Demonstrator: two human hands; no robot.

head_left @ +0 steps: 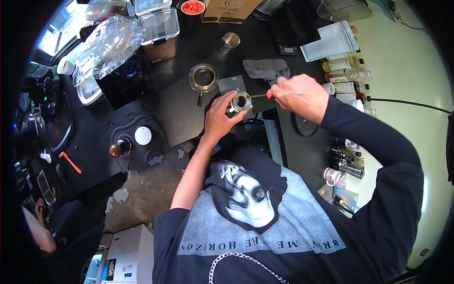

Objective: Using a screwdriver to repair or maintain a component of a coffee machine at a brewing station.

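Note:
My left hand [220, 116] grips a round metal ring-shaped part [248, 103] with a dark hole in its middle, fingers on its far side and thumb on its near side. From the right, my right hand [300, 94] is closed around a thin screwdriver [258, 96] with red at the handle's front. Its shaft reaches the part's edge; whether the tip sits in a screw is too small to tell. A grey square plate [230, 84] lies just beyond the part. Left of that stands a round metal dish [191, 79] with a short black handle.
A grey cloth [266, 69] and a steel cup [231, 42] are farther back. Bottles [343, 65] line the right wall beside a silver pouch [329, 41]. At left are a machine with a wooden knob [115, 151] and an orange-handled tool [71, 162]. Another person's arm [39, 229] shows lower left.

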